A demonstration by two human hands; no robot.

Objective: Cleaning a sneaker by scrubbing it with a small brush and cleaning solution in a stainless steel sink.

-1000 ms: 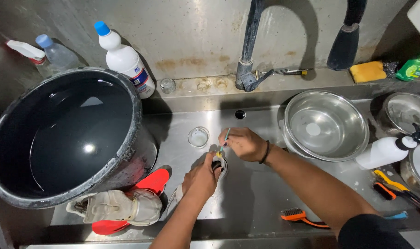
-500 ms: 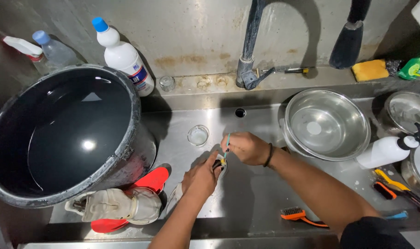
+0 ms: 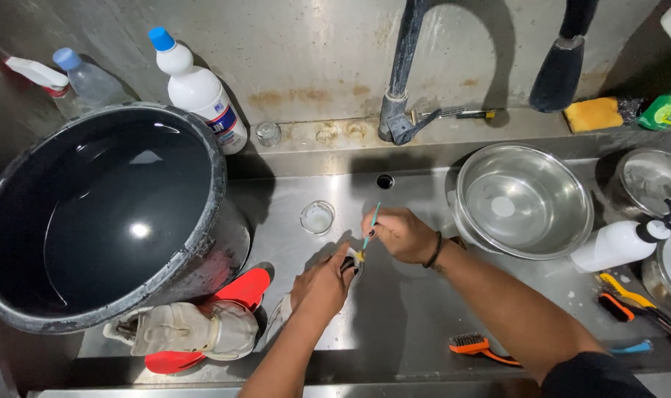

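Clamped around a small dark-and-white object [image 3: 350, 263], the left hand's [image 3: 322, 284] grip holds it over the middle of the steel sink floor [image 3: 394, 317]. Touching it from the right, the right hand [image 3: 398, 234] pinches a thin teal-handled brush [image 3: 368, 231], fingers closed on the shaft, bristle end down on the object. Near the front edge lie an orange brush [image 3: 472, 345] at right and a whitish shoe on red insoles [image 3: 192, 328] at left. Bare steel stays open between them. Just beyond the hands sits a small glass cup [image 3: 317, 217]. A big black pot [image 3: 99, 214] crowds the left; a steel bowl [image 3: 523, 199] stands right. Farthest, the faucet [image 3: 402, 81] rises from the ledge.
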